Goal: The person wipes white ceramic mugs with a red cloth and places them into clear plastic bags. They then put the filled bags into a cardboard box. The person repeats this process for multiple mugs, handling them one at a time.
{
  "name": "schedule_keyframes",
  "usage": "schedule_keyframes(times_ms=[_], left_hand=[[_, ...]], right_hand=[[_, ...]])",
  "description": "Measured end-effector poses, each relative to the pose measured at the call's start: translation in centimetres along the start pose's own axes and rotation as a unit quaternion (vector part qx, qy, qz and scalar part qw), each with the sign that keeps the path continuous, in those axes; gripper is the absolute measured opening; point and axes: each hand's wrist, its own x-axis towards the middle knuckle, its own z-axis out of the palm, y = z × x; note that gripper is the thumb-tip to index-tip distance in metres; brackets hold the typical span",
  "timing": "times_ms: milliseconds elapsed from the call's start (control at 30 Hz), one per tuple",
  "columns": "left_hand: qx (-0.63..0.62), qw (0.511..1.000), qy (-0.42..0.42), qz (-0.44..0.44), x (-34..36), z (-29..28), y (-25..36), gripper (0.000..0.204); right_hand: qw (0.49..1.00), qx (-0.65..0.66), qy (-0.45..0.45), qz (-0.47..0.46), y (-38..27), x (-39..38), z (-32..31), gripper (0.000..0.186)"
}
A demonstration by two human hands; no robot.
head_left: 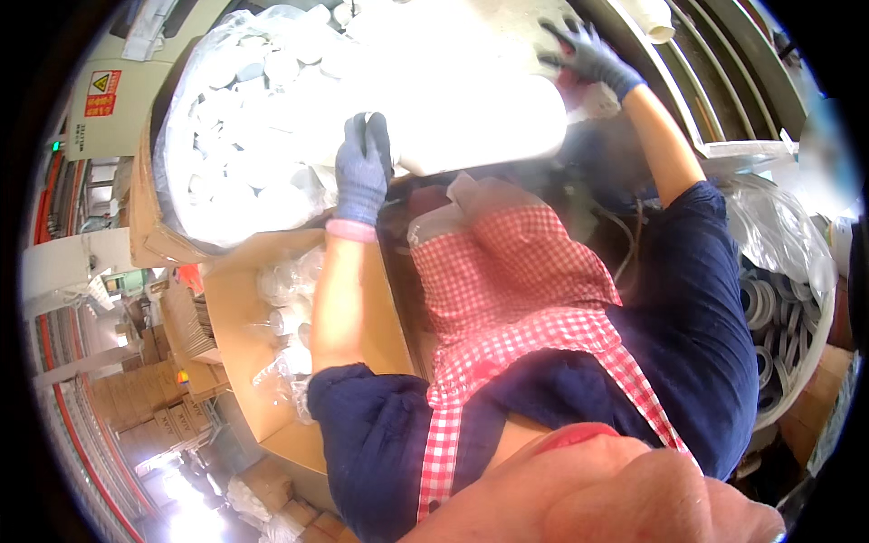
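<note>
head view: from my seat i see both of the person's hands in grey gloves. the left hand (363, 172) is upright at the near edge of a bright white surface (507, 127), just beside the heap of white parts (226, 122); its fingers are close together, and glare washes out the fingertips, so i cannot tell whether it grips anything. the right hand (588, 59) is spread wide, palm down, toward the far right of that surface, and i make out no part in its fingers. under its wrist side there is a reddish blur that i cannot identify.

the white parts, many of them round, fill a cardboard box (145, 213) lined with clear plastic, to the left of the left hand. below the left forearm i have a second carton (240, 335) with white pieces in clear bags (294, 317). the person wears a red-and-white checked apron (516, 262) over dark blue sleeves (688, 308). to the right stands a round tub (819, 339) with a plastic liner and grey rings (765, 303) inside. at upper right i see metal rails (715, 68) with a pale cylinder (654, 20) on them.
</note>
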Motion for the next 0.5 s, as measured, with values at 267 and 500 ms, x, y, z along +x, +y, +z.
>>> schedule_keyframes(times_ms=[267, 500], left_hand=[[0.031, 0.987, 0.125, 0.096, -3.1, 2.1, -0.2, 0.039], [0.075, 0.982, 0.103, 0.141, -5.7, 4.4, 1.8, 0.053]], right_hand=[[0.773, 0.542, 0.102, 0.314, 1.6, -4.8, 2.0, 0.031], [0.885, 0.43, 0.179, 0.008, -20.3, -4.9, -13.1, 0.04]])
